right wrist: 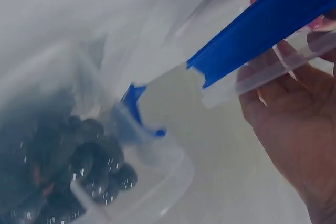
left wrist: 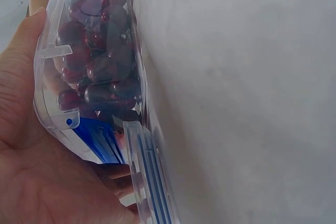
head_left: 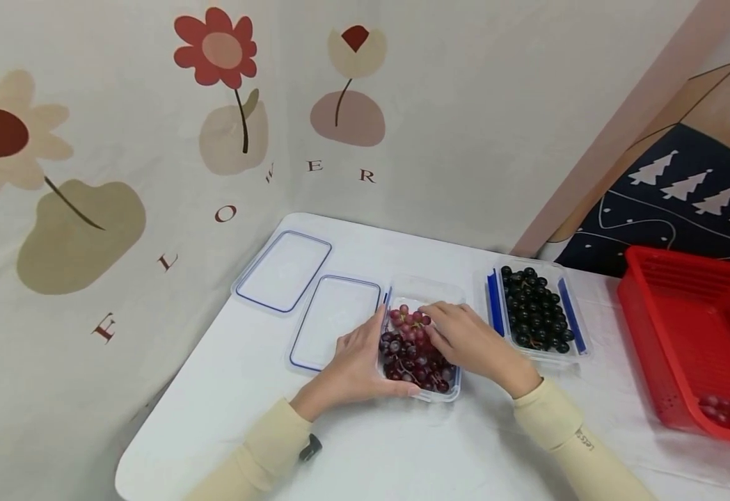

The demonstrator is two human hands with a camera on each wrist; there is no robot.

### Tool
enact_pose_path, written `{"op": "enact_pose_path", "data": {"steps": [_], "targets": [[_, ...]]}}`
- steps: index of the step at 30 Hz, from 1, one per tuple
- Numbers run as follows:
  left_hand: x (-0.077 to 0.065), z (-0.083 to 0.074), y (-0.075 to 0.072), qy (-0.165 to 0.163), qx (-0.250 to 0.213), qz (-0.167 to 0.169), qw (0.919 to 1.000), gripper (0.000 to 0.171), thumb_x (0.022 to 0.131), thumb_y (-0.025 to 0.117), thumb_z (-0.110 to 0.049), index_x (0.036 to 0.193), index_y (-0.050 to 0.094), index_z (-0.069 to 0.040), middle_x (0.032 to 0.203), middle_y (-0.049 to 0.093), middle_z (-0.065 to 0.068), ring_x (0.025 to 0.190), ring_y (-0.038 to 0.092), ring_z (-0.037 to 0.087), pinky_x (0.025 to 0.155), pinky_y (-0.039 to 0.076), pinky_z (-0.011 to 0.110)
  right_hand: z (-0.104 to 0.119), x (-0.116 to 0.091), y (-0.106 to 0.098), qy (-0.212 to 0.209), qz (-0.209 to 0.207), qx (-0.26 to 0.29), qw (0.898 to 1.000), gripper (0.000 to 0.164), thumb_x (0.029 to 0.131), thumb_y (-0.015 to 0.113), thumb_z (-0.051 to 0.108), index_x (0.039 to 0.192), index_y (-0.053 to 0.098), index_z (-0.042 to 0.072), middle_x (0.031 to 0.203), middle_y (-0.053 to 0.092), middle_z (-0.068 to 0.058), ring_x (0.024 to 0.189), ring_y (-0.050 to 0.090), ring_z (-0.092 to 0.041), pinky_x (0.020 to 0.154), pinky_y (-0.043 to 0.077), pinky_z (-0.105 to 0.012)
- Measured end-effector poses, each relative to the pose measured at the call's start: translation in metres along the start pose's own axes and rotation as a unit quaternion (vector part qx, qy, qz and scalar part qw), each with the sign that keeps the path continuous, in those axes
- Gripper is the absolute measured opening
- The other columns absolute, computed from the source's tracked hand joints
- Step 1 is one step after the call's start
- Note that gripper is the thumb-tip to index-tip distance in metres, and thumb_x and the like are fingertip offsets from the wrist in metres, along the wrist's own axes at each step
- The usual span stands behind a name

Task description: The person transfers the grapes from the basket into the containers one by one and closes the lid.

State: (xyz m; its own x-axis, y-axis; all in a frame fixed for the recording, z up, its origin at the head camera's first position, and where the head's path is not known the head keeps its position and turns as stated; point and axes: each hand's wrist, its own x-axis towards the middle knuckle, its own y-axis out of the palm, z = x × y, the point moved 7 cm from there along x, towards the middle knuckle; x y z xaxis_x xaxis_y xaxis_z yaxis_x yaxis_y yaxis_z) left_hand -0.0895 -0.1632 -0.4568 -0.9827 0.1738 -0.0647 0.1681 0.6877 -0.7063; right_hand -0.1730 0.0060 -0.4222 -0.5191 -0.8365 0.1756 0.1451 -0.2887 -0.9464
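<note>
A clear plastic container with blue side clips holds dark purple grapes at its near end and a bunch of lighter red grapes farther in. My left hand grips its near left corner, thumb along the front wall and fingers along the left side. Over the right rim reaches my right hand, its curled fingers holding the red grapes inside; the fingertips are partly hidden. In the left wrist view, grapes press against the clear wall. The right wrist view shows a lowered blue clip beside the right hand.
Two clear lids with blue seals lie to the left on the white table. At right stands a second container full of black grapes. Beyond it, a red basket has some red grapes in it.
</note>
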Motion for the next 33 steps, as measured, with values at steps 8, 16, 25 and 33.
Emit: {"op": "enact_pose_path", "data": {"steps": [8,16,25,33], "targets": [[0.005,-0.001,0.001,0.004,0.000,0.003,1.0000,0.151,0.076,0.091,-0.072,0.176,-0.003,-0.009,0.181,0.010,0.016,0.163,0.018,0.041,0.126,0.015,0.066,0.004,-0.002,0.011,-0.025,0.046,-0.004,0.999,0.042,0.104,0.067,0.001,0.145,0.065,-0.006,0.129,0.076,-0.017,0.118,0.071,-0.036,0.109,0.048,-0.058],[0.008,0.000,0.002,0.007,0.009,0.005,0.9999,0.147,0.079,0.088,-0.073,0.176,-0.005,-0.011,0.182,0.009,0.014,0.164,0.017,0.039,0.126,0.017,0.066,-0.001,-0.005,0.008,0.013,-0.002,-0.027,1.000,0.038,0.114,0.056,0.015,0.146,0.065,-0.003,0.142,0.066,-0.019,0.135,0.058,-0.041,0.116,0.038,-0.064],[0.005,0.002,-0.005,0.018,0.024,0.001,0.9996,0.142,0.079,0.085,-0.077,0.177,0.003,-0.017,0.181,0.013,0.015,0.163,0.021,0.040,0.123,0.021,0.070,-0.006,-0.031,-0.016,0.061,-0.041,0.004,0.997,0.045,0.118,0.052,0.032,0.152,0.062,0.004,0.159,0.055,-0.018,0.146,0.051,-0.040,0.118,0.036,-0.064],[0.006,0.002,0.000,0.010,0.022,0.004,0.9997,0.148,0.075,0.086,-0.078,0.177,-0.001,-0.018,0.182,0.010,0.016,0.163,0.018,0.041,0.125,0.017,0.070,-0.023,-0.069,-0.056,0.074,-0.094,-0.024,0.993,0.040,0.110,0.067,0.017,0.147,0.066,0.003,0.156,0.058,-0.019,0.137,0.058,-0.040,0.107,0.049,-0.064]]}}
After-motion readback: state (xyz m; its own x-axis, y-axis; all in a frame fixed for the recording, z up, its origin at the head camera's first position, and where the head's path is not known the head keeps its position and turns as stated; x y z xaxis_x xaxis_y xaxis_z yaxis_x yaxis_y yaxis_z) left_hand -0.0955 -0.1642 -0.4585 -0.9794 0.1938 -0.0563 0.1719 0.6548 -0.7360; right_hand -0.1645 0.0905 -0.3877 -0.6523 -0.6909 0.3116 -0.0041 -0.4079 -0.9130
